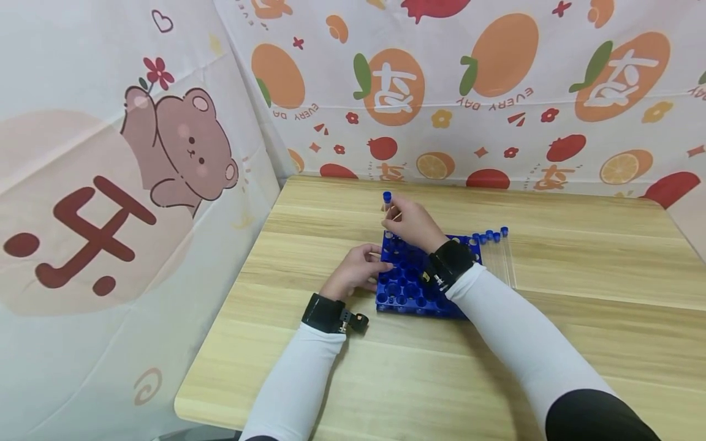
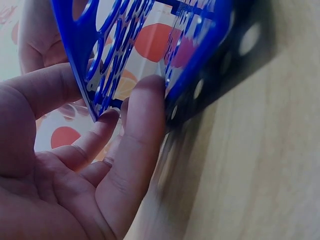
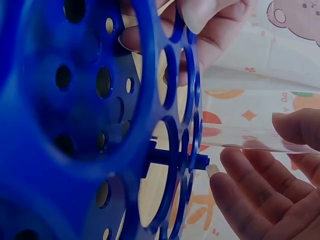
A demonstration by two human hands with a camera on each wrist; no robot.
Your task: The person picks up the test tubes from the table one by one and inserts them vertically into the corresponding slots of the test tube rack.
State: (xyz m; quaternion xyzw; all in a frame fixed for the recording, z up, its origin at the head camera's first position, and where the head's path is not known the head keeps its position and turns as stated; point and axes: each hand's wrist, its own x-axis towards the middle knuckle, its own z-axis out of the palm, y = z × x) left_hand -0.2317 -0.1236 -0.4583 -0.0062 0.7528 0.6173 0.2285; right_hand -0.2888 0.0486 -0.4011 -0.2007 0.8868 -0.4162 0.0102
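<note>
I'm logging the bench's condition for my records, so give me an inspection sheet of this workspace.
Surface: light wood-grain tabletop.
Job's things: blue rack with round holes; clear blue-capped tube upright at its far left corner, whether seated in a hole cannot be told; several more capped tubes lie along the rack's right side.
Clutter: nothing seen.
Left hand: grips the rack's left side.
Right hand: pinches the upright tube between thumb and fingers, below its cap.
Cables: nothing seen.
Surroundings: fruit-print sheet behind the table; bear-print sheet to the left.
</note>
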